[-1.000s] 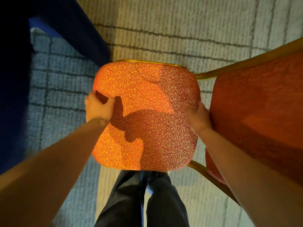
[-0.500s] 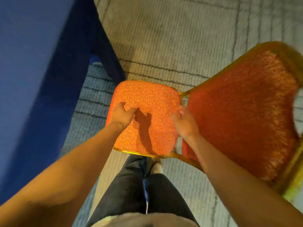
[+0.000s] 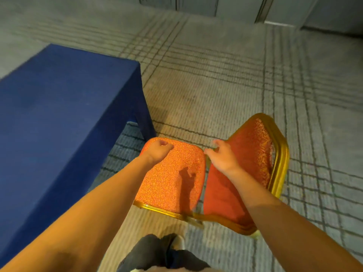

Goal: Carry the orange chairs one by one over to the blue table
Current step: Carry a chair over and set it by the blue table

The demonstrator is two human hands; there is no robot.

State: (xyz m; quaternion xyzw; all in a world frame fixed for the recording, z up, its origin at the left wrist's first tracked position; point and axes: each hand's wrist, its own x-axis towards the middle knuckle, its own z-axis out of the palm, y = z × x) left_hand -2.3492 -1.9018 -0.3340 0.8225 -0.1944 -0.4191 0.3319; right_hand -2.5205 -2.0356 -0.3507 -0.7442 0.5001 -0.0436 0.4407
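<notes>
Centrally, the orange chair point(image 3: 172, 179) sits just beside the near corner of the blue desk point(image 3: 64, 107). Its patterned seat point(image 3: 169, 193) is turned toward the cloth-draped side and its backrest point(image 3: 253, 154) leans away to the right inside a gilt frame point(image 3: 280, 158). This placement suggests the delivery step is at or near its end, since the seat faces the desk as it would for a sitter. The chair legs are hidden beneath the seat, so contact with the floor cannot be confirmed.

The left grip point(image 3: 159, 150) lies at the seat's far left edge with its fingers curled. Whether it grasps the upholstery or merely rests there clenched cannot be told. The right grip point(image 3: 222, 157) hovers over the join between seat and backrest. Its fingers are loosely spread and released, holding nothing, and it casts a shadow on the seat. The two grips sit at opposite sides of the seat, a spacing suited to balancing a wide load.

The floor is a grey-beige carpet point(image 3: 216, 85) crossed by dark grid lines, and it runs back to pale wall panels point(image 3: 235, 6). Dark trousers point(image 3: 157, 252) show at the lower edge.
</notes>
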